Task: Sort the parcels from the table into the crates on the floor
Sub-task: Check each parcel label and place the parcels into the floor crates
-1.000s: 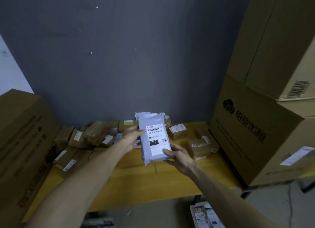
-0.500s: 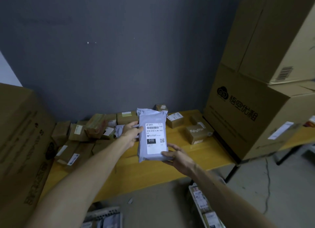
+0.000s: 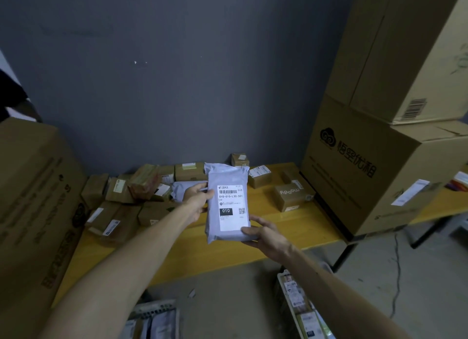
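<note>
down at the feet, two crates on the floor: the left crate (image 3: 154, 318) and the right crate (image 3: 298, 311), both with labelled packets inside. above them the left hand (image 3: 196, 202) grips the upper left edge of the grey parcel (image 3: 228, 176), and the right hand (image 3: 263, 233) pinches its lower right corner. the label, marked 010, faces the camera. the parcel is in the air over the yellow table (image 3: 278, 227). it's the same two-handed hold as a second ago, but the view has dipped, so more of both crates shows. behind, a second grey mailer (image 3: 182, 189) lies among small brown boxes (image 3: 291, 195), too jumbled to count. three big cartons flank the table: the left carton (image 3: 33, 199) and two stacked cartons (image 3: 354, 174) on the right. grey wall (image 3: 202, 85) beyond.
</note>
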